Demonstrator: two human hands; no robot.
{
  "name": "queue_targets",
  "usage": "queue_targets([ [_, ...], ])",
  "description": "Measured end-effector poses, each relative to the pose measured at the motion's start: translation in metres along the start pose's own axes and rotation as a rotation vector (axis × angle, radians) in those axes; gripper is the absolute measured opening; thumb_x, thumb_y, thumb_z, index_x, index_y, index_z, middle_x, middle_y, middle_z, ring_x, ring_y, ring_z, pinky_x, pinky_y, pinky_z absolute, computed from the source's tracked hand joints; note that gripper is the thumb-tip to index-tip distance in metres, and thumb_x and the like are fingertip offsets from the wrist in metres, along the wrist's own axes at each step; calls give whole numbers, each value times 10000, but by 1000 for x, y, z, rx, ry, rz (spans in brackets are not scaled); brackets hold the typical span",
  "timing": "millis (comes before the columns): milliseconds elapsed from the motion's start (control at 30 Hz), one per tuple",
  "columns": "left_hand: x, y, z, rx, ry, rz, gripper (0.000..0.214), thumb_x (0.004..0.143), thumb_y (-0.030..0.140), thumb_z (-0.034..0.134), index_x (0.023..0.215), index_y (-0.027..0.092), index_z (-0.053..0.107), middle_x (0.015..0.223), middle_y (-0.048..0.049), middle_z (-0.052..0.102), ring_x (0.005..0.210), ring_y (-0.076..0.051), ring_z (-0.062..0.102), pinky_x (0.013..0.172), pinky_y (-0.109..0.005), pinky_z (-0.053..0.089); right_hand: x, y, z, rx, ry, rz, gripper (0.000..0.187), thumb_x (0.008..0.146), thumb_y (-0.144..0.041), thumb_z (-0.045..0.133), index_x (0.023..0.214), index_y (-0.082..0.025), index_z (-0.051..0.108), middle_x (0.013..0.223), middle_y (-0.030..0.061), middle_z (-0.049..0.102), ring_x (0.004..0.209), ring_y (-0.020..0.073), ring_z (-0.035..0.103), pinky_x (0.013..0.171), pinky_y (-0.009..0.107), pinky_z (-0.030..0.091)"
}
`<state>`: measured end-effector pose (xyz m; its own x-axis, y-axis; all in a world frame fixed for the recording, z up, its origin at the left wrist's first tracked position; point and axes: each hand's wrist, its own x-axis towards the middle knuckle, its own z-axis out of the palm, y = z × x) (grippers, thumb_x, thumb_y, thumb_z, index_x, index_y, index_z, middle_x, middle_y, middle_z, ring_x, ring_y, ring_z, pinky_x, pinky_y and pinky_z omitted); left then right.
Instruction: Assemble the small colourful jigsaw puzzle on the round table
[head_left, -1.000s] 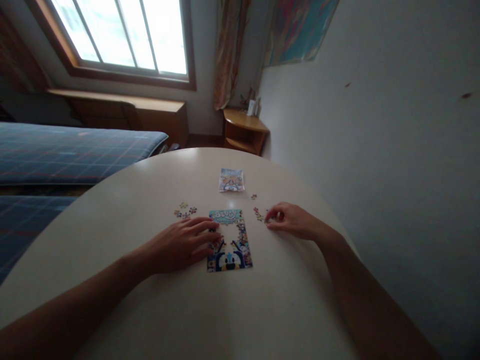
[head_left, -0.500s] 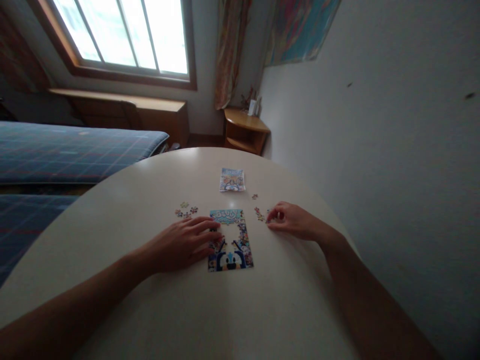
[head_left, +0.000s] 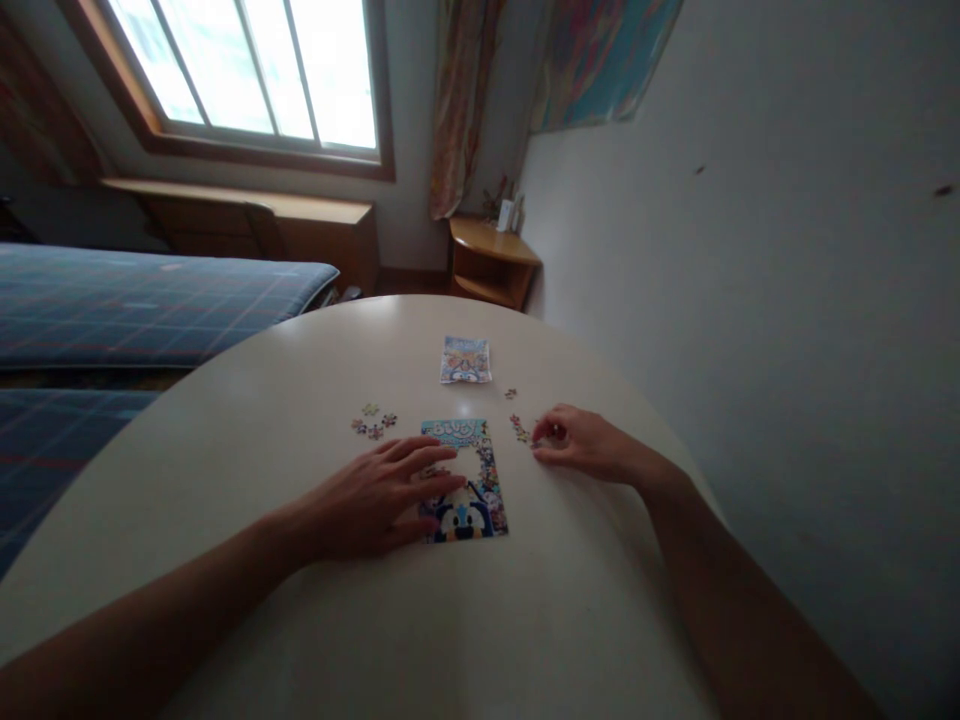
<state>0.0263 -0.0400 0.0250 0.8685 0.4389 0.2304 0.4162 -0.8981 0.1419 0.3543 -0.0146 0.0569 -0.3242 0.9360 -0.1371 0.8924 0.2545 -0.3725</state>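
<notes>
A colourful Bluey jigsaw puzzle [head_left: 465, 520] lies flat on the round pale table, with a pale gap in its middle. Across its left side rests my left hand [head_left: 390, 492], palm down, fingers spread and reaching over the gap. To the right of the puzzle, my right hand [head_left: 581, 442] is low at the table, thumb and fingers pinched at a small puzzle piece [head_left: 535, 444] that is mostly hidden. Just left of those fingertips are loose puzzle pieces [head_left: 519, 428]. One more piece [head_left: 511, 393] lies farther back.
Several loose pieces [head_left: 375, 432] are grouped left of the puzzle. Behind it lies a small printed packet [head_left: 466, 360]. The table [head_left: 315, 370] curves near a wall on the right; a bed with a plaid mattress [head_left: 150, 310] is at the left.
My left hand has slid right and slightly toward me, its fingers now farther over the puzzle's gap. My right hand has hardly moved.
</notes>
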Motion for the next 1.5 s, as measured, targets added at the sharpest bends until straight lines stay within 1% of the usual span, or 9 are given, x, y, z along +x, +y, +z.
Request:
queue_targets([
  [167,4,10,4,-77,-47,-25,504,957,417,546,1442,308,462,1495,-64,455,1366,-317,414,1119,-526,379,0,-2,0,-8,-24,-9,226,785,-365,713,936,-202,752,964,76,659,835,203,605,772,302,447],
  [433,2,10,3,-136,-69,-86,446,982,415,515,1420,334,493,1530,-53,406,1405,-315,354,1145,-529,338,-3,-13,4,59,-101,-71,159,774,-274,713,910,-193,711,971,57,645,835,176,588,762,273,440],
  [733,0,7,10,-142,-66,-73,465,990,404,498,1445,322,453,1538,-59,398,1416,-315,343,1162,-543,310,-2,-25,10,206,-147,-197,90,794,-171,664,879,-169,635,802,8,645,702,136,563,646,250,429],
  [933,1,5,12,-197,-1,-71,497,966,310,534,1438,219,409,1487,-109,458,1390,-290,377,1140,-507,371,2,-35,20,387,-27,-256,166,906,-275,608,1002,-213,728,917,30,743,793,146,655,748,274,495],
  [1000,3,4,13,-200,44,-85,442,953,264,540,1382,204,449,1439,-117,501,1354,-277,417,1110,-493,414,3,-40,25,413,20,-244,198,893,-310,643,1051,-218,719,902,27,753,772,148,669,722,276,500],
  [1100,5,3,12,-178,99,-109,293,950,227,531,1242,214,547,1354,-100,567,1276,-265,487,1059,-479,463,5,-46,32,424,87,-224,190,857,-347,698,972,-198,726,834,27,751,731,151,672,687,268,494],
  [1200,6,1,12,-143,143,-154,177,963,224,513,1108,220,614,1268,-80,618,1173,-247,554,1001,-454,499,8,-52,40,375,140,-277,121,887,-289,664,921,-208,746,865,31,756,768,151,667,732,274,487],
  [1333,6,-2,14,-127,202,-220,148,949,213,536,1024,233,663,1130,-58,672,1064,-219,604,965,-414,513,11,-62,51,307,192,-378,163,930,-205,598,980,-229,751,933,35,750,878,163,652,859,315,462],
  [1500,7,-4,16,-125,217,-214,144,943,198,541,982,226,676,1081,-53,682,1018,-204,614,942,-398,516,14,-69,61,279,206,-325,107,885,-197,663,954,-214,742,901,39,744,906,182,638,850,314,461],
])
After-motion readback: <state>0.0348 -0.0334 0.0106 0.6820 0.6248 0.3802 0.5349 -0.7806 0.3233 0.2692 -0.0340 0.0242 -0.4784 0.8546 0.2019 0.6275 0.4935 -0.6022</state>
